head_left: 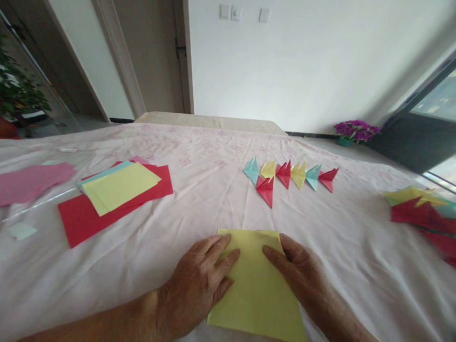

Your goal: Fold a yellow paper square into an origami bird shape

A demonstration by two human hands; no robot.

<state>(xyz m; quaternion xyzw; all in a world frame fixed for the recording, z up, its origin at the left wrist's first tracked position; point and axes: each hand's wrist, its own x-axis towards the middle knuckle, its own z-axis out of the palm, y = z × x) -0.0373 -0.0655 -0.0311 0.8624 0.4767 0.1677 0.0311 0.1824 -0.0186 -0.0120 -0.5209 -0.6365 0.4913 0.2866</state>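
A yellow sheet of paper (261, 292) lies in front of me on the cloth, its far edge looking folded or slightly raised. My left hand (200, 280) rests flat across the sheet's left side, fingers apart and pressing on it. At the far right corner, my right hand (299, 266) grips the sheet's edge, thumb on top and the other fingers curled at the side, partly hidden. Beyond the sheet stand several small folded paper shapes in a row, among them a yellow one (298, 175) and a blue one (313, 177). A red folded shape (265, 191) sits nearer.
To the left is a pile of flat paper, with yellow sheets (120, 187) over red sheets (76, 223). Pink paper (25, 184) lies farther left, near a white scrap (22, 231). Red folded papers (424, 215) are heaped at the far right. A wrinkled cloth (134, 272) covers the surface.
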